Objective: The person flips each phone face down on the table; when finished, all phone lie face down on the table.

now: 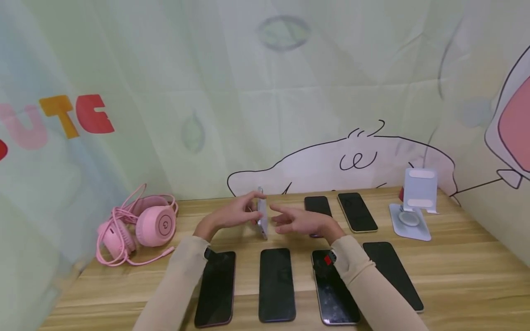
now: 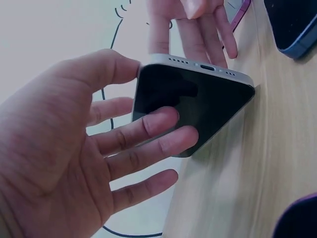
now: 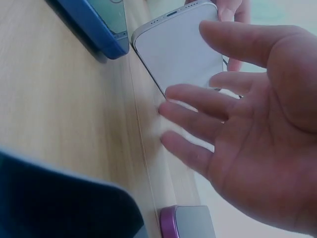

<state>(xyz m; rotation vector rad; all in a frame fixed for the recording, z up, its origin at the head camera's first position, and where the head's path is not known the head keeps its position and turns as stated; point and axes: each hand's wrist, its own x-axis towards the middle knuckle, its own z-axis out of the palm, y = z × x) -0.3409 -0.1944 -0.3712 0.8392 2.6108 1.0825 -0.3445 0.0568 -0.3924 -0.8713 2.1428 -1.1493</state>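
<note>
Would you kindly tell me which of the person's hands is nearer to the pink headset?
The left. The left hand is to the right of the pink headset, holding a phone by its edge; the right hand is farther right, beyond that phone.

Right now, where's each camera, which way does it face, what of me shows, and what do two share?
Head: on your head, facing forward and down at the table; left hand, right hand and both sleeves show.
Left wrist: on that wrist, facing the dark side of the phone between your hands; left hand shows, right fingers beyond.
Right wrist: on that wrist, facing that phone's pale side; right hand shows, left fingers beyond.
Both wrist views share that phone, from opposite sides, and both hands.
</note>
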